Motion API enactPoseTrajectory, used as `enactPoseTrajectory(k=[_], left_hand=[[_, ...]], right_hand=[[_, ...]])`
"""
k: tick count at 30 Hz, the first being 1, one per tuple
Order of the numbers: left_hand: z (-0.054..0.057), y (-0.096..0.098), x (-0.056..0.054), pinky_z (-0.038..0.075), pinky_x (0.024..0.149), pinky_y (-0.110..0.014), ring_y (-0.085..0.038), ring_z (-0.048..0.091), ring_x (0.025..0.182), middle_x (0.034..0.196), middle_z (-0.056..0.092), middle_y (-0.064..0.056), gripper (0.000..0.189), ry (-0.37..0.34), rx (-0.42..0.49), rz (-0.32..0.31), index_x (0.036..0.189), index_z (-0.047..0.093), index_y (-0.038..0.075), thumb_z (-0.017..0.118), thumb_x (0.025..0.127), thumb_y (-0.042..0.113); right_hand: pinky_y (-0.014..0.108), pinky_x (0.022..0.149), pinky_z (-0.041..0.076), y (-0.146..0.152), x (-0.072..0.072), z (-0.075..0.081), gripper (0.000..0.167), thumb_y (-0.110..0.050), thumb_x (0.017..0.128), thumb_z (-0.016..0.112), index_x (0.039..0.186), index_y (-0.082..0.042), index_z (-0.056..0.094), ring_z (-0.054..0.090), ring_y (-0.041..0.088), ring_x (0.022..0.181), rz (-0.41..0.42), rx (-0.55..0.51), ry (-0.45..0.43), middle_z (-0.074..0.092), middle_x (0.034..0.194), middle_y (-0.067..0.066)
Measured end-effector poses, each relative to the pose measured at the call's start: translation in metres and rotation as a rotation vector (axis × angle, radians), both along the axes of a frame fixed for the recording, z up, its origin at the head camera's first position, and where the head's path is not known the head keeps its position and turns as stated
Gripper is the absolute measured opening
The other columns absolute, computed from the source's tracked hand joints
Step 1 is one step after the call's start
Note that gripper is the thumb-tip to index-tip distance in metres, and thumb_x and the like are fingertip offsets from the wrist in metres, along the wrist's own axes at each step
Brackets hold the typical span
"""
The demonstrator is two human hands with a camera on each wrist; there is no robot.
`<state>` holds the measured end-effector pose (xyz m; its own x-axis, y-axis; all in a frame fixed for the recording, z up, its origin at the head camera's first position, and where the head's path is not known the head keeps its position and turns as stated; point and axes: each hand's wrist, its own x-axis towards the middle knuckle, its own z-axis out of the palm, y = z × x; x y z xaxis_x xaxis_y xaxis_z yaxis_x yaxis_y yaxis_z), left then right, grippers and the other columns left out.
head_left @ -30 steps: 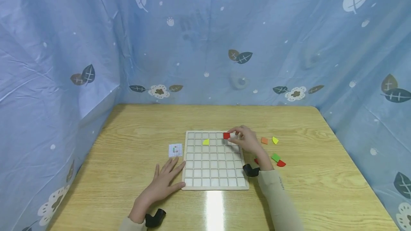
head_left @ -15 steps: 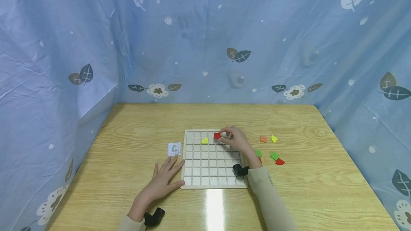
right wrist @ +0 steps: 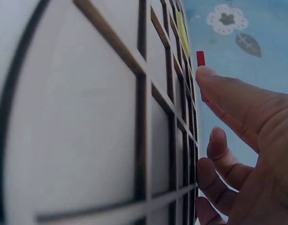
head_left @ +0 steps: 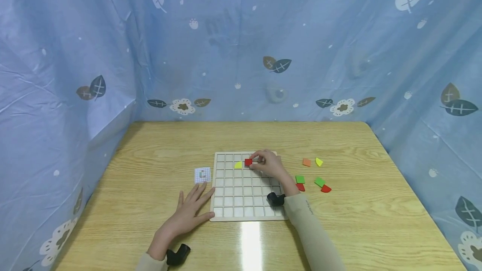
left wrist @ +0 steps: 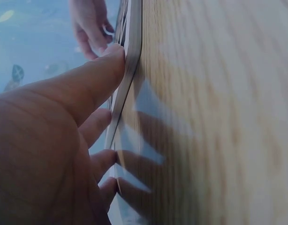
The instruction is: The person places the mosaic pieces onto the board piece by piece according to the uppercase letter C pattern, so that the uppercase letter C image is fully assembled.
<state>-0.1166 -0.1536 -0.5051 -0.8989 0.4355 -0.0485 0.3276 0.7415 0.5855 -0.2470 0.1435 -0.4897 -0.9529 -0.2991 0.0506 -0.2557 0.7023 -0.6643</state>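
A white grid board (head_left: 228, 200) with raised square cells lies on the table. Between thumb and index finger my right hand (head_left: 269, 166) pinches a red square tile (head_left: 248, 162) over the board's upper rows. In the right wrist view the red tile (right wrist: 200, 59) is seen edge-on, off the board. A yellow quarter-round tile (head_left: 238, 164) sits in a cell just left of it. My left hand (head_left: 186, 212) has its fingers spread, and its thumb and a fingertip touch the board's left edge. In the left wrist view the left thumb (left wrist: 94, 79) lies against the board's side.
Left of the board lies a small card (head_left: 202, 175) with a printed grid pattern. Loose tiles lie to the right: an orange one (head_left: 306, 162), a yellow one (head_left: 319, 162), green ones (head_left: 300, 179) and red ones (head_left: 326, 188). A patterned blue curtain (head_left: 233, 45) surrounds the table.
My right hand has carried the red tile leftward across the board's upper rows, close to the yellow tile. The left hand has stayed at the board's edge. The view has shifted slightly.
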Motion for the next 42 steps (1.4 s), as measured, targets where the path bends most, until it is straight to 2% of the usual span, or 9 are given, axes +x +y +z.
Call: enactPoseTrajectory(k=[7, 18, 25, 28, 32, 35, 42], left_hand=[[0.000, -0.001, 0.000, -0.014, 0.102, -0.068, -0.038, 0.003, 0.142, 0.155, 0.010, -0.011, 0.068, -0.010, -0.001, -0.004, 0.147, 0.028, 0.019, 0.055, 0.090, 0.045], [0.001, -0.001, 0.000, -0.014, 0.102, -0.068, -0.038, 0.003, 0.142, 0.156, 0.009, -0.011, 0.069, -0.019, 0.004, -0.005, 0.147, 0.027, 0.019, 0.055, 0.090, 0.044], [-0.001, -0.002, 0.000, -0.014, 0.101, -0.069, -0.038, 0.003, 0.142, 0.156, 0.009, -0.011, 0.069, -0.016, 0.001, -0.009, 0.147, 0.027, 0.019, 0.055, 0.090, 0.045], [-0.002, -0.002, 0.000, -0.014, 0.101, -0.069, -0.038, 0.002, 0.142, 0.156, 0.008, -0.011, 0.069, -0.017, 0.004, -0.010, 0.147, 0.026, 0.020, 0.055, 0.090, 0.046], [-0.003, -0.001, 0.000, -0.015, 0.101, -0.068, -0.037, 0.002, 0.142, 0.156, 0.008, -0.010, 0.069, -0.018, 0.008, -0.011, 0.147, 0.026, 0.020, 0.054, 0.090, 0.046], [-0.003, -0.001, -0.001, -0.015, 0.101, -0.068, -0.038, 0.002, 0.142, 0.156, 0.009, -0.010, 0.069, -0.017, 0.007, -0.009, 0.147, 0.027, 0.020, 0.055, 0.090, 0.046], [-0.002, -0.002, 0.000, -0.013, 0.101, -0.069, -0.038, 0.004, 0.141, 0.156, 0.010, -0.011, 0.069, -0.007, 0.005, -0.006, 0.147, 0.028, 0.019, 0.055, 0.089, 0.046]], right_hand=[[0.045, 0.079, 0.031, -0.007, -0.001, -0.001, 0.023, -0.027, 0.078, 0.075, 0.099, -0.021, 0.068, 0.045, 0.017, 0.072, -0.025, 0.075, -0.010, 0.052, 0.081, 0.000], [0.047, 0.083, 0.029, -0.010, 0.000, -0.002, 0.024, -0.028, 0.077, 0.076, 0.099, -0.024, 0.069, 0.045, 0.018, 0.074, -0.039, 0.090, -0.021, 0.052, 0.081, 0.000], [0.059, 0.095, 0.026, -0.009, 0.003, 0.000, 0.026, -0.028, 0.076, 0.077, 0.101, -0.024, 0.070, 0.050, 0.021, 0.083, -0.040, 0.076, -0.035, 0.054, 0.081, -0.001], [0.055, 0.092, 0.028, -0.008, 0.003, -0.001, 0.026, -0.027, 0.076, 0.077, 0.101, -0.024, 0.070, 0.050, 0.019, 0.082, -0.048, 0.069, -0.036, 0.054, 0.081, -0.001], [0.038, 0.075, 0.032, -0.005, 0.005, -0.002, 0.027, -0.024, 0.077, 0.076, 0.103, -0.022, 0.070, 0.045, 0.014, 0.072, -0.034, 0.034, -0.027, 0.054, 0.081, -0.001], [0.030, 0.066, 0.032, -0.002, 0.008, -0.002, 0.028, -0.020, 0.078, 0.075, 0.105, -0.018, 0.070, 0.044, 0.014, 0.071, -0.013, -0.011, -0.022, 0.054, 0.081, 0.002], [0.027, 0.062, 0.037, 0.007, 0.012, 0.002, 0.027, -0.017, 0.082, 0.071, 0.109, -0.015, 0.068, 0.044, 0.016, 0.073, -0.004, -0.059, -0.028, 0.053, 0.085, 0.006]])
